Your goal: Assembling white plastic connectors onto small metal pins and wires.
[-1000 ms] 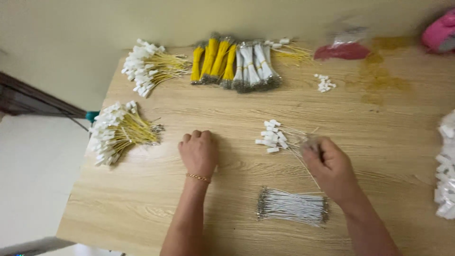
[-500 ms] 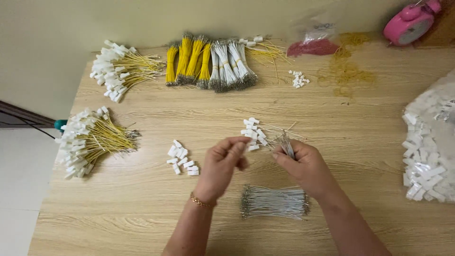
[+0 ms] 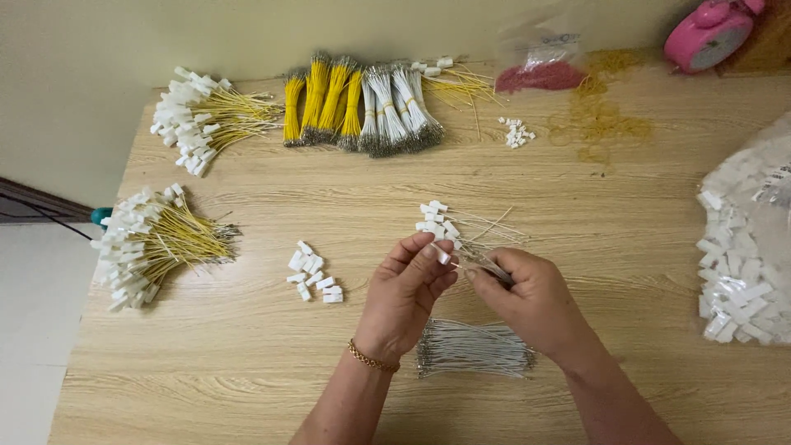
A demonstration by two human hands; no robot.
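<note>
My left hand [image 3: 404, 297] pinches a small white plastic connector [image 3: 443, 256] at its fingertips. My right hand [image 3: 531, 298] grips a thin bunch of white wires [image 3: 488, 266] and holds their ends against that connector. Both hands hover above the wooden table [image 3: 247, 363]. Just beyond them lie a few white wires with connectors fitted [image 3: 449, 224]. A loose bundle of bare white wires [image 3: 471, 349] lies under my wrists. A small heap of loose white connectors [image 3: 313, 275] sits left of my left hand.
Two piles of yellow wires with white connectors lie at the left [image 3: 152, 243] and far left [image 3: 206, 115]. Bound yellow and white wire bundles [image 3: 362, 103] lie at the back. A clear bag of white connectors [image 3: 746, 247] is at the right, a pink clock [image 3: 709, 33] at the back right.
My left hand left the table, uncovering the small heap of connectors, and rose to meet my right hand. The camera view shifted so more of the table's right side shows.
</note>
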